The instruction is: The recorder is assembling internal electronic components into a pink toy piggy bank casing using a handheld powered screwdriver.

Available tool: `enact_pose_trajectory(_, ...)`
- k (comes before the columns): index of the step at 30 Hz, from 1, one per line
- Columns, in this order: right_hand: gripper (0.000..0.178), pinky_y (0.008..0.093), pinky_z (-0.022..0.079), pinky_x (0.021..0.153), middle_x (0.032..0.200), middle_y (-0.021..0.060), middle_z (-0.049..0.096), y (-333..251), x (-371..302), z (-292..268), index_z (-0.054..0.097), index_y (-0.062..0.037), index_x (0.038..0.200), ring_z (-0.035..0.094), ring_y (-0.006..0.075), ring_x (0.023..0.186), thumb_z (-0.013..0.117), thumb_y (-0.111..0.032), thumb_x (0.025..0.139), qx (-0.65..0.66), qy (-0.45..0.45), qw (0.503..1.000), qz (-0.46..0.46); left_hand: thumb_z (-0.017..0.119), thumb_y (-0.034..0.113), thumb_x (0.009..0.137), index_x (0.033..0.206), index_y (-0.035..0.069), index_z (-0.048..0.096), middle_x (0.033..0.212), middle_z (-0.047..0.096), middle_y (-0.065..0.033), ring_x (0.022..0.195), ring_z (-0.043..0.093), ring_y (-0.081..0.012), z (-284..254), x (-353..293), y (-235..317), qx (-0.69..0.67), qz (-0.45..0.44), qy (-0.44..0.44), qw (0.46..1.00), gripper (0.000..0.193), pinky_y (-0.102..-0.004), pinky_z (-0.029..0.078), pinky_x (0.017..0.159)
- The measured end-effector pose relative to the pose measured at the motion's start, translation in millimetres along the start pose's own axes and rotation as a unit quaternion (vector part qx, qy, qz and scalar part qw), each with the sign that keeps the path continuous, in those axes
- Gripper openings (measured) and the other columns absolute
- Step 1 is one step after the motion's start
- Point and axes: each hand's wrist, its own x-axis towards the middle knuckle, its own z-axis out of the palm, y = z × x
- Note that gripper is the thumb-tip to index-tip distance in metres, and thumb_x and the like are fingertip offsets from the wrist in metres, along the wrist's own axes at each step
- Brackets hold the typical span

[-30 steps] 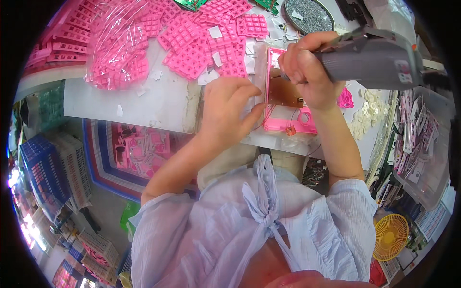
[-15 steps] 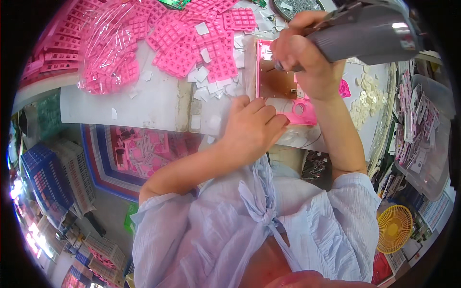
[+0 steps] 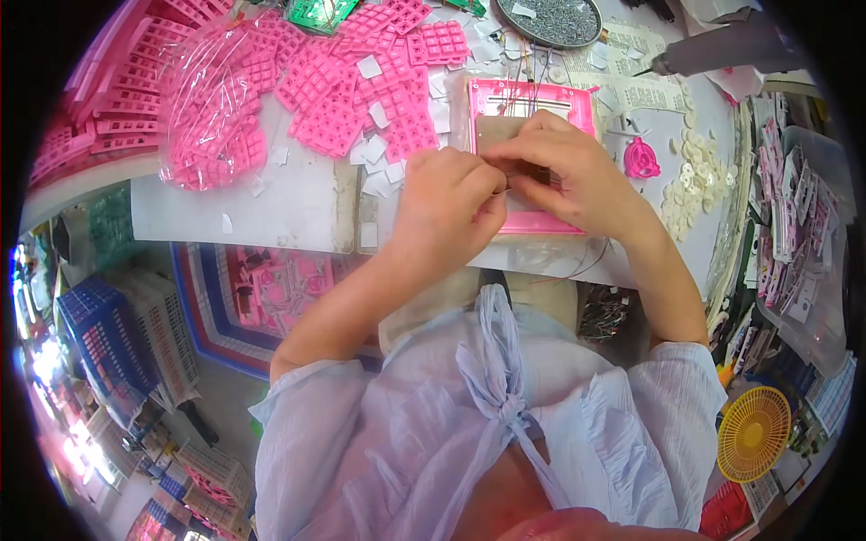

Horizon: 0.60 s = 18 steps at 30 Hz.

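A pink plastic housing [image 3: 582,108] lies on the bench in front of me, with a brown board [image 3: 494,131] inside it. Thin wires [image 3: 532,79] stick out past its far edge. My left hand [image 3: 451,203] is closed in a pinch at the housing's left side; its fingertips hide most of what they grip. Over the board, my right hand [image 3: 582,176] curls with thumb and fingers drawn together, close to the left fingertips. Whatever it pinches is hidden. A dark grey power screwdriver [image 3: 722,50] is at the upper right, out of my hands.
Pink keypad pieces [image 3: 334,113] and a plastic bag of them [image 3: 212,126] cover the left. A dish of screws [image 3: 564,22] stands at the back. Cream discs [image 3: 690,180] and a pink part [image 3: 641,158] lie right. A blue-rimmed basket [image 3: 194,298] sits below the bench's front edge.
My right hand has let go of the power screwdriver, now farther to the upper right, and has come down over the board. My left hand has shifted up beside it, fingers now pinched.
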Motion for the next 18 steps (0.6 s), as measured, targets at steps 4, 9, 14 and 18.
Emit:
enact_pose_trajectory(4,0.021,0.0376,0.048,0.071,0.086,0.0051,0.069,-5.9,-1.0,-3.6,0.071,-0.0075,0.102,0.057,0.0262,0.082,0.072,-0.007,0.081,-0.031,0.021,0.999,0.021,0.075,0.000,0.074,0.094,0.008,0.060,0.084,0.063,-0.0033,0.077,0.060,-0.0212,4.6,1.1,6.2,-0.052,-0.056,-0.002,0.997,0.026,-0.0356,0.042,0.078)
enact_pose_trajectory(9,0.020,0.0359,0.048,0.069,0.085,0.0041,0.068,-10.1,-13.7,-1.4,0.071,-0.0083,0.101,0.056,0.0239,0.080,0.071,-0.007,0.081,-0.020,0.058,0.996,0.072,0.074,0.000,0.075,0.098,0.008,0.056,0.086,0.061,-0.0035,0.080,0.056,-0.0183,13.0,1.2,9.7,-0.061,-0.106,0.014,0.992,0.030,-0.0334,0.039,0.082)
enact_pose_trajectory(14,0.022,0.0329,0.048,0.069,0.085,0.0038,0.069,-12.3,-25.0,6.8,0.072,-0.0076,0.102,0.056,0.0213,0.078,0.071,-0.005,0.080,0.015,0.105,0.989,0.106,0.071,-0.001,0.074,0.098,0.008,0.055,0.085,0.058,-0.0028,0.077,0.055,-0.0196,21.5,5.1,11.9,-0.095,-0.125,0.014,0.987,0.030,-0.0361,0.037,0.080)
enact_pose_trajectory(18,0.022,0.0305,0.048,0.068,0.086,0.0040,0.069,-11.5,-27.8,9.8,0.071,-0.0065,0.102,0.056,0.0191,0.078,0.070,-0.003,0.081,0.081,0.144,0.978,0.130,0.067,0.001,0.073,0.101,0.009,0.055,0.086,0.059,-0.0036,0.080,0.058,-0.0251,26.5,5.4,1.4,-0.080,-0.128,0.022,0.988,0.032,-0.0411,0.035,0.076)
